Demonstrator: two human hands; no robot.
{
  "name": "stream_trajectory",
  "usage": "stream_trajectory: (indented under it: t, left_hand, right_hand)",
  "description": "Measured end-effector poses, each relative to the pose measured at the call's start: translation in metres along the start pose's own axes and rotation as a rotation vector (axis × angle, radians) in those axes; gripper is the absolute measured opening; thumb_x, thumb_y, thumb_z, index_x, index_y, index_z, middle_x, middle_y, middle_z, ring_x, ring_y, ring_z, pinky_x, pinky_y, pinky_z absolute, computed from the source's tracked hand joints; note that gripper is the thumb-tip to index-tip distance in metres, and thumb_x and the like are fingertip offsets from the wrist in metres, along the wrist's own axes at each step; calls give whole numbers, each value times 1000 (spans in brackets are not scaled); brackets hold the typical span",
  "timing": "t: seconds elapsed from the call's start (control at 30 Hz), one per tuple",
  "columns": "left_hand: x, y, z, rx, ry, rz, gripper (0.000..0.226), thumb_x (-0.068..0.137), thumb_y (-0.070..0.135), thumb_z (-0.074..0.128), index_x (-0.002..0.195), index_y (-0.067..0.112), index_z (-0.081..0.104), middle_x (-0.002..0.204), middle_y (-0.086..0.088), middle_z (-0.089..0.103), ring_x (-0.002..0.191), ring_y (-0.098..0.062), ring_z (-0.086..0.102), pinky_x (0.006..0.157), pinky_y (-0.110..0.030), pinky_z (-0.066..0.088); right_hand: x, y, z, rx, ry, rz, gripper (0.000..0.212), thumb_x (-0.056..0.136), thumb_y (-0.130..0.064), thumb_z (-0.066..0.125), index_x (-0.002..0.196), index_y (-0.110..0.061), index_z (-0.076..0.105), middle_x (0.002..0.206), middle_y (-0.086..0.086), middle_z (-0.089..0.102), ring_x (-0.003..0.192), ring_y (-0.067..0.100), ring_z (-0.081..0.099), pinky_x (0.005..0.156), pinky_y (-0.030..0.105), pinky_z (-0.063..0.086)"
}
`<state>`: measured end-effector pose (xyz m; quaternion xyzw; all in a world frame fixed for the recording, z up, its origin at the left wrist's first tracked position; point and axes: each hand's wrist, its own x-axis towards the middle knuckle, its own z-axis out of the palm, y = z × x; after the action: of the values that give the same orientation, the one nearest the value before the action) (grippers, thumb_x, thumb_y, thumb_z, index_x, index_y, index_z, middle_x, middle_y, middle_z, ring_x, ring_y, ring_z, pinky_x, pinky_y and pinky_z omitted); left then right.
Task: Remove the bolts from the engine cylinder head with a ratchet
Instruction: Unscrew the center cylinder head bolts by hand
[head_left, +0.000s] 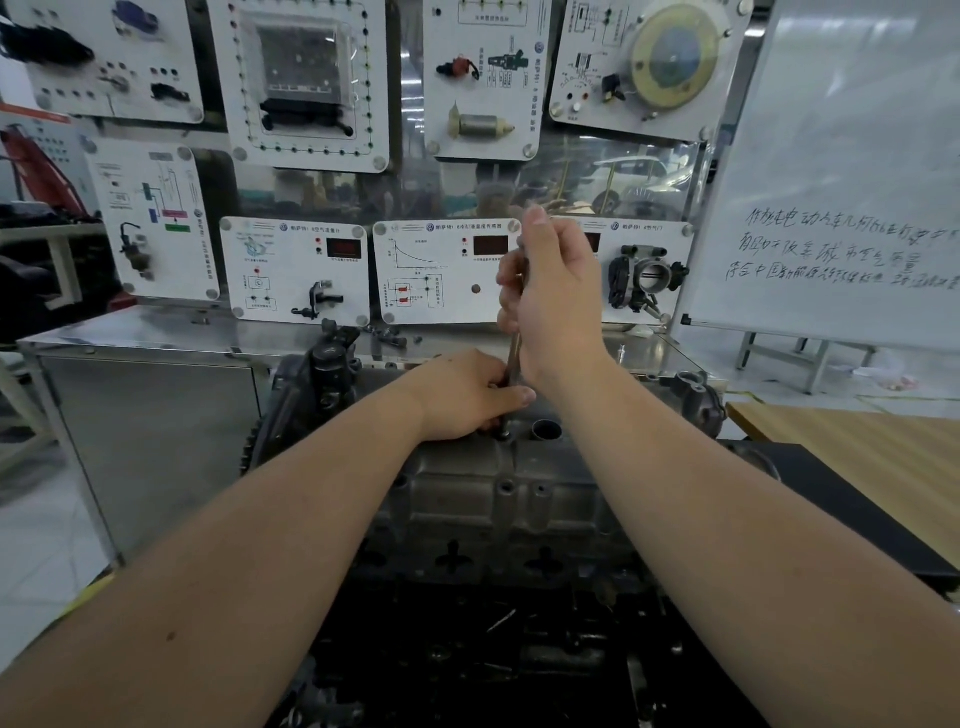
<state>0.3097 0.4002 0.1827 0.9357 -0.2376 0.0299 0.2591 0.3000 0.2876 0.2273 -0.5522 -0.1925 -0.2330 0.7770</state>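
Observation:
The grey cast cylinder head (498, 499) sits on the engine in front of me, with several empty bolt holes on its near face. A slim metal ratchet (515, 358) stands almost upright over a bolt hole at the head's far top edge. My right hand (556, 301) is wrapped around the upper handle, thumb pointing up. My left hand (467, 395) pinches the lower end of the tool where it meets the head, hiding the socket and the bolt. An open round port (546, 429) lies just right of the tool.
Loose bolts (389, 336) lie on the steel bench behind the engine. White training panels (296, 270) cover the wall. A whiteboard (841, 208) stands at the right, above a wooden table (857, 447). Dark engine parts (467, 649) lie below the head.

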Motion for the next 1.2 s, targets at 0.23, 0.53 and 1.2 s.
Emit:
stream_trajectory:
  t: [0.23, 0.53, 1.2]
  left_hand:
    - [0, -2, 1, -53, 10, -10, 42, 100, 50, 51, 96, 13, 68, 86, 0, 76, 80, -15, 72, 89, -44, 55]
    - [-1, 0, 1, -20, -11, -6, 43, 100, 54, 47, 99, 16, 68, 88, 1, 75, 84, -16, 71, 90, -46, 53]
    - [-1, 0, 0, -77, -2, 41, 25, 99, 46, 55, 105, 23, 64, 93, 4, 74, 74, -7, 72, 82, -35, 55]
  right_hand:
    - [10, -11, 4, -52, -132, 214, 34, 105, -36, 48, 91, -11, 68, 62, -3, 55, 50, 11, 45, 48, 27, 40]
    - [6, -3, 5, -3, -115, 108, 25, 103, -39, 49, 83, -24, 48, 53, -9, 37, 43, 10, 27, 40, 21, 23]
    - [3, -2, 10, 73, 38, 68, 28, 103, -33, 53, 80, -20, 45, 54, -9, 38, 46, 8, 30, 41, 22, 26]
